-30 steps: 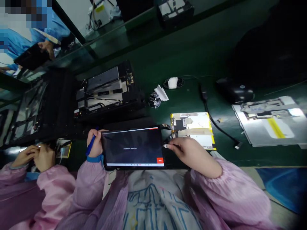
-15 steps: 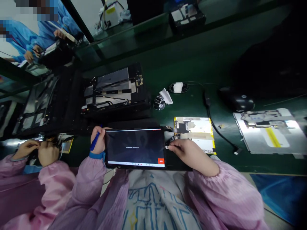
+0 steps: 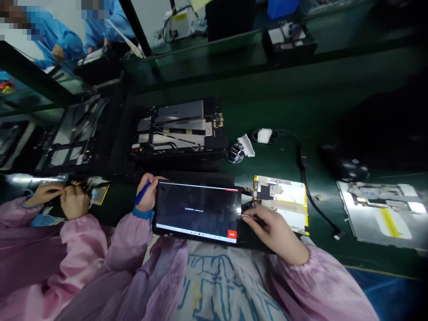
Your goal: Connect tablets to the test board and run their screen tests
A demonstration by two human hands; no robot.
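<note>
A tablet (image 3: 197,214) with a lit dark screen, a line of small text and a red box in its lower right corner is tilted up in front of me. My left hand (image 3: 146,194) is closed at its left edge, with a blue pen (image 3: 142,192) also held between the fingers. At the tablet's right edge my right hand (image 3: 267,227) is closed in a pinch on a small silver-tipped piece, mostly hidden by the fingers. Just behind that hand lies a battery pack (image 3: 290,192) with yellow edges.
An opened tablet body (image 3: 180,129) sits on a black stack behind. Nearby are a clear round item (image 3: 236,153), a coiled cable (image 3: 265,136), a black cable (image 3: 316,203), a mouse (image 3: 344,162) and a metal panel (image 3: 381,216). A co-worker's hands (image 3: 63,198) work at left.
The view has swung, so most things sit further right and a little lower. My right fingers have come closer to the tablet's right edge; the left hand keeps its hold.
</note>
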